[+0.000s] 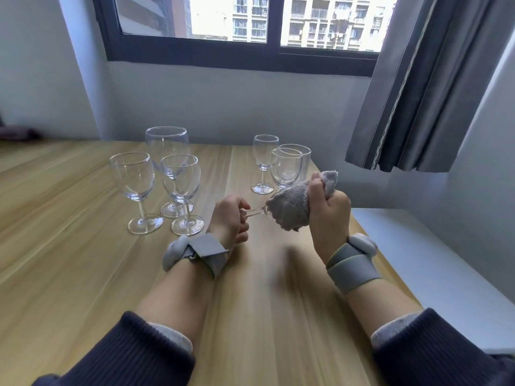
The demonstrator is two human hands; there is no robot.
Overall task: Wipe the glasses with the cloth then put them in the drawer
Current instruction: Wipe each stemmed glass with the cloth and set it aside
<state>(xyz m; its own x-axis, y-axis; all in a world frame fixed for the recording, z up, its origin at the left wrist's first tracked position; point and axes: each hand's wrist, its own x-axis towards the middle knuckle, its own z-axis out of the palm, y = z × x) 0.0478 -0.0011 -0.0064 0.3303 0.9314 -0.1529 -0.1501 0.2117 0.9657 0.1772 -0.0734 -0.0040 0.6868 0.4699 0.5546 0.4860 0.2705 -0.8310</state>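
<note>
My left hand [230,218] grips the stem of a clear wine glass [255,212], held sideways above the wooden table [83,260]. The glass's bowl is hidden inside a grey cloth [292,208], which my right hand [328,211] clutches around it. Three stemmed glasses [133,181] stand in a cluster at the left of the table. At the back right stand two more stemmed glasses [264,160] and a ribbed tumbler [305,160]. No drawer is in view.
The table's right edge runs close beside my right wrist, with a white surface [418,260] below it. A grey curtain [418,93] hangs at the right. A wall and a window [237,29] lie behind the table.
</note>
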